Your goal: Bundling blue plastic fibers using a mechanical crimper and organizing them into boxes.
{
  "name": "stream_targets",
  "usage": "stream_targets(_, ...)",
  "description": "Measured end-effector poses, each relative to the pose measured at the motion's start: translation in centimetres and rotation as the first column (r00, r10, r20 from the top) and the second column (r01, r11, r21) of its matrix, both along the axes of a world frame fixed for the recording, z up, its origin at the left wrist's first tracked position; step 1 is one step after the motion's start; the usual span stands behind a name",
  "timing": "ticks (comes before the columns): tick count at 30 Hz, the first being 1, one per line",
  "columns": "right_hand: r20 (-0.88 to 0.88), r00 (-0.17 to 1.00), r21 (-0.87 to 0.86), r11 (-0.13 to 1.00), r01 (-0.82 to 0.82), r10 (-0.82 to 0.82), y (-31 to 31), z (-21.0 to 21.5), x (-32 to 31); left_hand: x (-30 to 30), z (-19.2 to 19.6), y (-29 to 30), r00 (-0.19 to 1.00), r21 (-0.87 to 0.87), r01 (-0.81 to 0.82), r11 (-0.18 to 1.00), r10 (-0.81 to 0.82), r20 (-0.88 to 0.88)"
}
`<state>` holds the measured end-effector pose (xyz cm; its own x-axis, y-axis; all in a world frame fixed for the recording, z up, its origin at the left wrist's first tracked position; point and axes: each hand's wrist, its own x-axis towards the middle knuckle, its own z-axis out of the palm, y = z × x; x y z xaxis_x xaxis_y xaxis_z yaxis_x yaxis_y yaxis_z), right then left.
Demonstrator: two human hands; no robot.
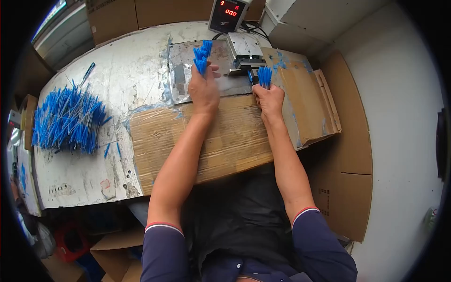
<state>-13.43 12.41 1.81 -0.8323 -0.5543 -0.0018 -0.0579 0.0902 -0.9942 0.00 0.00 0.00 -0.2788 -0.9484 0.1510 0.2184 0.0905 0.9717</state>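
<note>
My left hand [205, 96] is raised over the metal plate, slightly blurred, with a bundle of thin blue-ended wires [201, 58] gripped in it. The blue ends stick up past the fingers, some of which are loosely extended. Further right, my right hand [270, 99] is closed around a second, smaller bundle of blue-ended wires [264, 77], held upright. That hand is just in front of a small metal machine [244, 49] with a dark jaw-like front. Whether the right hand's wires touch the machine, I cannot tell.
A big heap of blue-ended wires [70, 117] lies on the white worktable [136, 80] at the left, by a pen [88, 73]. Taped cardboard [225, 141] covers the front edge. A counter box with red digits [229, 14] stands behind; a cardboard sheet [350, 141] leans at right.
</note>
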Motion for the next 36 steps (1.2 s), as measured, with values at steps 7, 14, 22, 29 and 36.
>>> stream_targets(7, -0.003, 0.998, 0.034, 0.997, 0.067, -0.067, -0.1, 0.1, 0.1, -0.2, -0.1, 0.5, 0.938, -0.395, -0.180, 0.901, 0.278, 0.206)
stream_targets(14, 0.112, 0.993, -0.025, 0.999, 0.032, -0.029, -0.1, 0.7, 0.4, -0.7, -0.6, 1.0, 0.872, -0.657, 0.113, 0.746, 0.242, 0.425)
stream_targets(22, 0.266, 0.961, -0.270, 0.963, 0.001, 0.074, 1.5, 0.0, 0.1, -1.1, -0.4, 1.2, 0.901, -0.672, 0.143, 0.726, 0.186, 0.392)
stream_targets(29, 0.265, 0.963, -0.248, 0.968, 0.023, 0.045, 1.7, 0.2, 0.6, -1.0, -0.4, 1.1, 0.901, -0.670, 0.158, 0.726, 0.172, 0.399)
stream_targets(36, 0.264, 0.962, -0.194, 0.981, -0.015, 0.067, 1.9, 0.7, 0.5, -1.2, -0.2, 1.2, 0.881, -0.695, 0.175, 0.697, 0.204, 0.426)
